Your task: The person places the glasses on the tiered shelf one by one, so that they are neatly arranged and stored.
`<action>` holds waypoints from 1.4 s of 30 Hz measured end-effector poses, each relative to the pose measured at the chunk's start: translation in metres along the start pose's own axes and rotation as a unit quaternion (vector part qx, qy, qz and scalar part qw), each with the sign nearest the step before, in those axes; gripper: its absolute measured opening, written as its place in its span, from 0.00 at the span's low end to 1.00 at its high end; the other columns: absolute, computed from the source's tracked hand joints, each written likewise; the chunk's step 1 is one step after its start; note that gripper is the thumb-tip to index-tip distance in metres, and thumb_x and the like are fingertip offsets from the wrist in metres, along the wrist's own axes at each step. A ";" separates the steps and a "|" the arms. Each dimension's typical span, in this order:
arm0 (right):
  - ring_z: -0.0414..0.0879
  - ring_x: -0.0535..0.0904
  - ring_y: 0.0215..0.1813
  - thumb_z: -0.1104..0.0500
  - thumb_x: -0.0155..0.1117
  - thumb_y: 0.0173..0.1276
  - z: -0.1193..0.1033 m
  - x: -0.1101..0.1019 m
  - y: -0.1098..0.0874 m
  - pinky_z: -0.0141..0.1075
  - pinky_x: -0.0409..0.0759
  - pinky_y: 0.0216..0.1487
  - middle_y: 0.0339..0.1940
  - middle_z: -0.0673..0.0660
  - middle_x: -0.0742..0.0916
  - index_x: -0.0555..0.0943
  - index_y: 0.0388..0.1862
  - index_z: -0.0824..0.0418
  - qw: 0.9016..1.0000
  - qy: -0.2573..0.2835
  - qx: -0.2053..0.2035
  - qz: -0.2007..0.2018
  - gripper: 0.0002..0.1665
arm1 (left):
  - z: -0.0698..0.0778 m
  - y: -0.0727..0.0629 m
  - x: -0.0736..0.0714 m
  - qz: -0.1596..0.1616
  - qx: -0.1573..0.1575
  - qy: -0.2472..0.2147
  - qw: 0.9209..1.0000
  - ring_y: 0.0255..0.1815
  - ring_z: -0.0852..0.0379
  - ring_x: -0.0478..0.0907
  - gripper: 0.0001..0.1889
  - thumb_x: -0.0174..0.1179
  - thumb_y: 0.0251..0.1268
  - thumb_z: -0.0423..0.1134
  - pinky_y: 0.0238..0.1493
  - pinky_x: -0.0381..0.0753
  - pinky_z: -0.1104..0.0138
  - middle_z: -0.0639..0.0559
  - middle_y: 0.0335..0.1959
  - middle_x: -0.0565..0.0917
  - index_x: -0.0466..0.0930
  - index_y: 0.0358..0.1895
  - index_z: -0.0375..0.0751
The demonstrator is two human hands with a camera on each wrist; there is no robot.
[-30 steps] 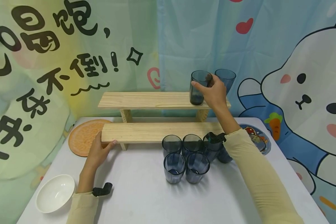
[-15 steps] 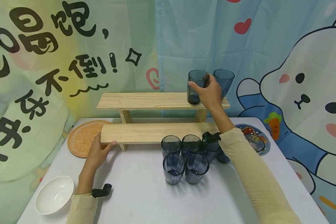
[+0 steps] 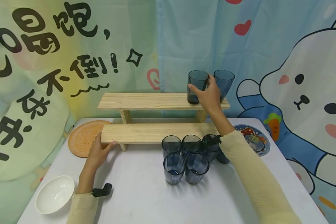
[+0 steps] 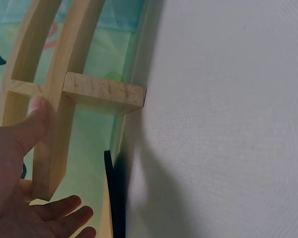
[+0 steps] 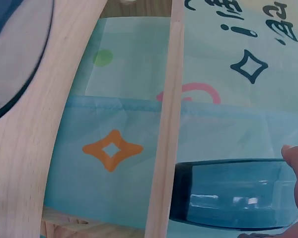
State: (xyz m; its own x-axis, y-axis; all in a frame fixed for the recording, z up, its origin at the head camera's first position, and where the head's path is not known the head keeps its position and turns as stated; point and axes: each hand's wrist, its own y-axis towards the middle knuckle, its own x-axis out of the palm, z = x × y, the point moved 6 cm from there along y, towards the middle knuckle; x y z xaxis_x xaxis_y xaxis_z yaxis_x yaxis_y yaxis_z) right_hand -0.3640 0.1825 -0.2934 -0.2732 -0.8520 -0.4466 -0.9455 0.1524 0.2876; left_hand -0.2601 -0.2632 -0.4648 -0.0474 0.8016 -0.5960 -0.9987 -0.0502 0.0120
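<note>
A two-tier wooden shelf stands on the white table, with a lower board and an upper board. My left hand grips the lower board's left end; in the left wrist view the thumb presses the wood and the other fingers stretch out beneath. On the right part of the upper board, my right hand holds a blue-tinted drinking glass, thumb on its left and fingers on its right. The glass is upright with its base right at the board. Beside it stands a second glass.
Several more tinted glasses stand close together before the lower board, partly behind the right sleeve. A white bowl sits front left. A round orange mat lies back left, and a patterned blue plate back right.
My right hand and its glass have shifted slightly left, widening the gap to the second glass. Its fingers sit a little farther out on the glass's right side. The left hand keeps its place.
</note>
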 end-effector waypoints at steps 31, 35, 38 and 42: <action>0.52 0.71 0.80 0.49 0.77 0.70 0.070 -0.026 -0.230 0.22 0.67 0.73 0.77 0.57 0.77 0.67 0.81 0.59 0.993 0.058 0.008 -0.102 0.46 | 0.003 0.000 -0.001 -0.003 0.001 0.015 1.000 0.83 0.26 0.53 0.49 0.61 0.79 0.54 0.80 0.54 0.34 0.24 0.82 0.55 0.41 0.85 0.29; 0.56 0.67 0.82 0.43 0.80 0.65 0.084 -0.011 -0.247 0.33 0.66 0.78 0.80 0.57 0.73 0.63 0.83 0.58 0.992 0.028 0.039 -0.118 0.55 | 0.004 0.001 -0.002 0.000 0.006 0.015 1.000 0.82 0.26 0.53 0.49 0.61 0.79 0.53 0.79 0.54 0.34 0.23 0.82 0.55 0.41 0.84 0.28; 0.60 0.65 0.82 0.40 0.81 0.62 0.090 -0.002 -0.252 0.48 0.66 0.80 0.81 0.59 0.71 0.63 0.83 0.55 0.991 0.009 0.050 -0.125 0.57 | 0.004 0.001 -0.002 0.002 0.006 0.014 1.000 0.83 0.26 0.53 0.49 0.61 0.79 0.53 0.79 0.54 0.34 0.23 0.82 0.55 0.42 0.84 0.28; 0.60 0.68 0.80 0.41 0.82 0.61 0.094 0.007 -0.254 0.56 0.68 0.78 0.79 0.59 0.73 0.66 0.81 0.52 0.992 0.013 0.046 -0.118 0.54 | 0.004 -0.001 -0.001 -0.001 0.002 0.012 1.000 0.83 0.26 0.52 0.49 0.61 0.79 0.52 0.80 0.53 0.35 0.24 0.82 0.55 0.41 0.84 0.29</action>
State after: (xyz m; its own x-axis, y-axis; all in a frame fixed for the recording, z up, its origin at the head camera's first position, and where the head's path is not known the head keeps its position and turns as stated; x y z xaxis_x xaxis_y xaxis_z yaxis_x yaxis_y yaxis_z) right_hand -0.1424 0.1852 -0.4495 -0.0380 -0.8818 -0.4701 -0.9951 -0.0096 0.0984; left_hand -0.2589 -0.2615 -0.4613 -0.0454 0.7872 -0.6150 -0.9988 -0.0462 0.0146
